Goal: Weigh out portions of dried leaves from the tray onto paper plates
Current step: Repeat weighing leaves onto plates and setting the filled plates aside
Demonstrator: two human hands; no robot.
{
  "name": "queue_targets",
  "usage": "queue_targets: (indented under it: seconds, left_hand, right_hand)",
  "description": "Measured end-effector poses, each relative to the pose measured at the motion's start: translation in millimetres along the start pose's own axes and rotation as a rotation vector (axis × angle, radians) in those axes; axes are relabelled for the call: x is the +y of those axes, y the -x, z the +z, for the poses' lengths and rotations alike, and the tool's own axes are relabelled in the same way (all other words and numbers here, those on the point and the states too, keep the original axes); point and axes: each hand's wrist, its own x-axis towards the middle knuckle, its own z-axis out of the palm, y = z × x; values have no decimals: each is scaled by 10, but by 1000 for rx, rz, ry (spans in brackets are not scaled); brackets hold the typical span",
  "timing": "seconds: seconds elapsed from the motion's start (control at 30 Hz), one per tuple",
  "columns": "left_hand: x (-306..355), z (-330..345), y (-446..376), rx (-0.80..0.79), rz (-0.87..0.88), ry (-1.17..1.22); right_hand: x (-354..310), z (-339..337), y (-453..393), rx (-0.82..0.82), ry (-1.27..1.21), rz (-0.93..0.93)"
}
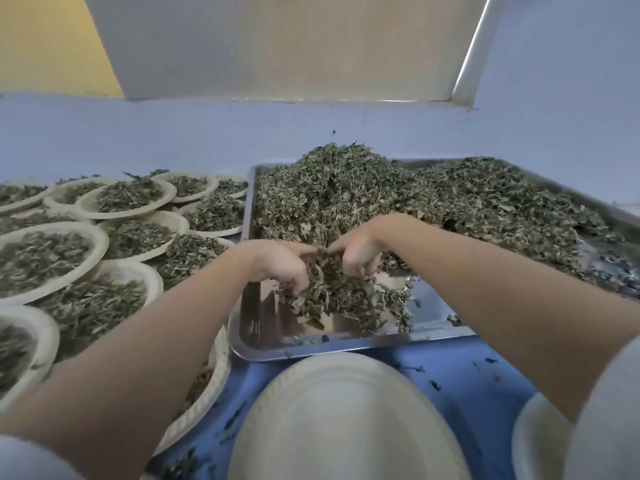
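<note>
Both hands, the left hand (282, 263) and the right hand (360, 249), curled around one clump of dried leaves (341, 299), lifting it just above the near end of the metal tray (263, 344). An unfilled paper plate (343, 417) sat right before the tray; filled plates (45, 251) crowded the left.

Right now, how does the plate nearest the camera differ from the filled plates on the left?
The nearest plate is bare, while the filled plates each carry a heap of dried leaves. The nearest plate sits alone in front of the tray; the filled plates overlap left of it. Both are pale, round paper plates.
</note>
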Motion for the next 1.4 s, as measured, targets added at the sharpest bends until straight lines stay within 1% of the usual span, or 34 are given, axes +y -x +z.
queue_targets:
  seconds: [0.07, 0.1, 0.17, 0.23, 0.27, 0.3, 0.33, 0.4, 0.47, 0.5, 0.6, 0.7, 0.77, 0.83, 0.97, 1.1, 1.17, 1.23, 1.27, 1.33, 1.4]
  left_hand:
    - [10, -51, 83, -23, 15, 57]
    - [12, -97, 121, -34, 6, 52]
    - [22, -144, 200, -109, -54, -47]
    - [48, -71, 245, -201, -164, -205]
    - [55, 5, 244, -219, -212, -275]
    - [68, 86, 239, -215, -241, -319]
    - [75, 153, 219, -203, -241, -323]
    - [86, 219, 175, -174, -162, -184]
    - [91, 262, 203, -90, -78, 5]
    - [83, 290, 236, -24, -56, 57]
    - [73, 367, 339, 131, -11, 108]
    - [174, 308, 545, 216, 42, 88]
    - [312, 236, 742, 235, 63, 73]
    - [460, 185, 966, 243, 61, 90]
    - [719, 274, 1431, 195, 42, 146]
    - [866, 558, 1863, 152, 13, 188]
    - [861, 748, 2039, 146, 9, 192]
    - [819, 937, 2173, 126, -3, 194]
    - [792, 1021, 2231, 112, -8, 182]
    - [737, 1136, 2320, 92, -28, 122]
    - [672, 1168, 2383, 120, -59, 40]
  right_hand:
    - [-1, -42, 128, 0, -133, -64]
    - [10, -72, 196, -11, -185, -64]
    - [28, -80, 322, -72, -150, 36]
    - [-19, 9, 399, -169, -60, 156]
    - [-70, 80, 417, -193, -59, 171]
    - [-132, 164, 421, -181, -74, 156]
    - [-186, 250, 400, -155, -77, 118]
    - [-278, 398, 323, -112, -105, 29]
    - [-339, 497, 266, -47, -260, -42]
    - [-361, 526, 257, -1, -335, -68]
    - [-413, 568, 334, 150, -433, -135]
    - [-442, 484, 545, 252, -466, -187]
    - [-470, 372, 778, 259, -439, -217]
    - [-509, 282, 1053, 236, -476, -236]
    - [-568, 309, 1579, 234, -516, -258]
    - [-620, 578, 1997, 199, -477, -255]
    - [-648, 758, 2139, 206, -474, -261]
    - [-676, 941, 2232, 166, -414, -260]
    - [-685, 1022, 2265, 135, -345, -248]
    - [-694, 1140, 2324, 91, -93, -181]
    - [-653, 1189, 2356, 143, 162, -119]
